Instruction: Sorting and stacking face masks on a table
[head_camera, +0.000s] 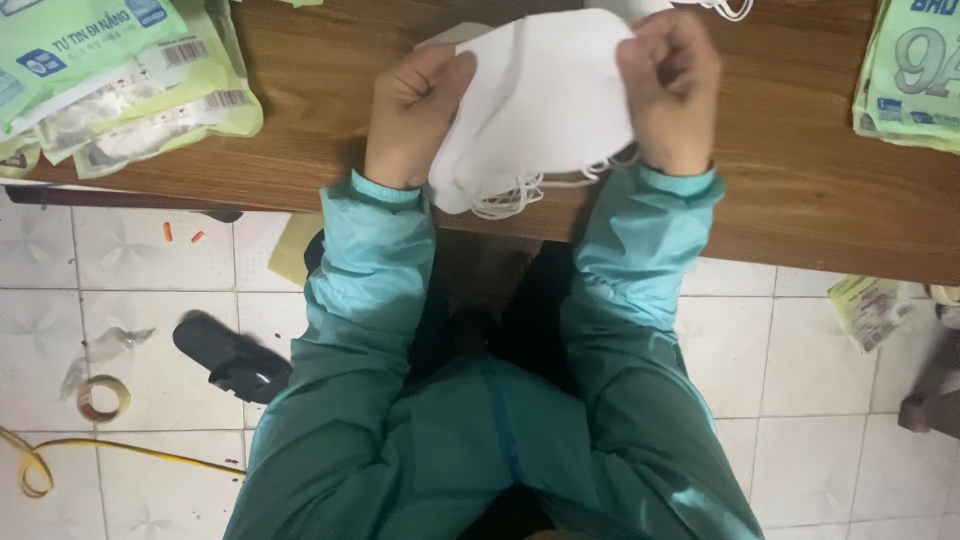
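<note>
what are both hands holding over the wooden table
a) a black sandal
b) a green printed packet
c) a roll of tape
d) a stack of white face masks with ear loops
d: the left hand and right hand each grip a side of the stack of white face masks, whose thin elastic loops hang at its lower edge above the wooden table.

2 hands (415, 110) on 1 stack of white masks (540, 100). 2 piles of green packets (110, 80), l & r. on floor: 1 black sandal (230, 360), 1 tape roll (103, 398), 1 yellow cord (120, 448), 1 loose packet (868, 310).
</note>
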